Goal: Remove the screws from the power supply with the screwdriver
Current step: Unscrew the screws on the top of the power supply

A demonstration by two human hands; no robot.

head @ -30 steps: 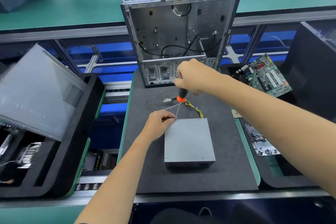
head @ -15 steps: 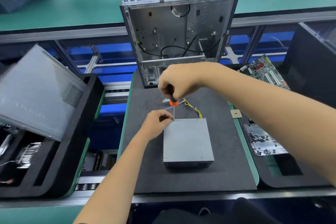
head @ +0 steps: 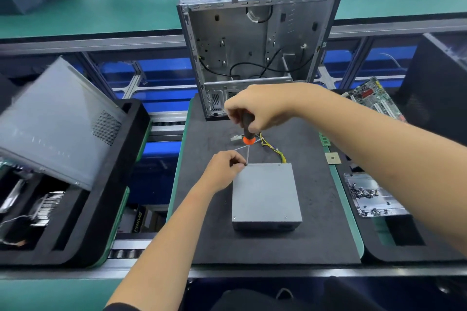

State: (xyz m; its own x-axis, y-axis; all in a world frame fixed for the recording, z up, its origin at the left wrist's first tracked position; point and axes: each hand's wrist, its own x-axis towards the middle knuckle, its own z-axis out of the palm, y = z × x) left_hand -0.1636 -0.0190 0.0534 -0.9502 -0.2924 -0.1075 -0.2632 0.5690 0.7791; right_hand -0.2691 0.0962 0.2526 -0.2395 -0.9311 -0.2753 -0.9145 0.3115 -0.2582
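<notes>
The right hand (head: 262, 108) is gripping the screwdriver (head: 247, 134) upright at the far-left corner of the power supply (head: 265, 194), the left hand (head: 225, 171) is pinching its tip, and "PRIME" (head: 138, 221) is showing below the table (head: 197, 235).

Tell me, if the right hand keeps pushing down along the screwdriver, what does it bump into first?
Probably the power supply: the right hand holds the screwdriver tip down at its far-left corner, beside the left hand.

- Surface (head: 207, 235): dark foam mat, green-edged.
- Power supply (head: 265, 194) flat at centre, yellow wires (head: 274, 150) trailing behind it.
- Open computer case (head: 255, 45) upright at far edge.
</notes>
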